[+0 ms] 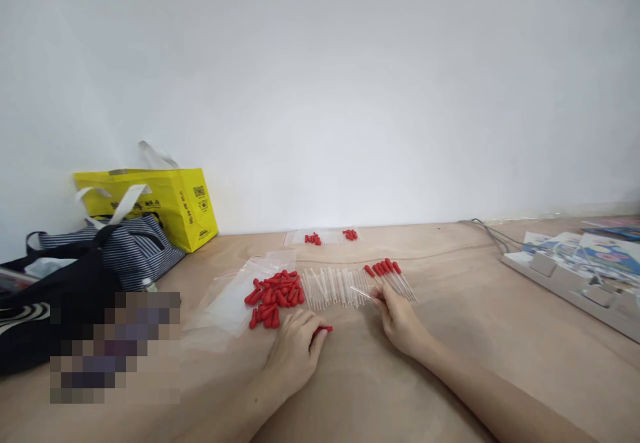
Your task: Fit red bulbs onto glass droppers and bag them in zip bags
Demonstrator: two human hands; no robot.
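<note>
Bare forearms (480,383) come in low over the worktop (350,383), ending in two hands that each have hold of one part. On the left hand (299,339), thumb and fingers are bent in close around a red rubber bulb (327,328), only its end peeping out near the worktop. On the right hand (400,319), thumb and fingers are pinched together on a clear tube (361,292), whose free end points left over the row of bare tubes (327,287). Pushing bulb and tube together looks to be the step in hand. Best to turn the bulb's mouth squarely toward the tube, grip the tube close to the end being fitted, and press straight with a slight twist; a sideways push could crack it, if it is glass. Which end of either part faces its partner I cannot tell. Joining them nearer the body would avoid nudging the row. Loose bulbs (273,293) lie beyond the left hand, and the capped tubes (384,267) lie fanned just beyond the right, bulbs pointing away: a sensible pattern to match.
</note>
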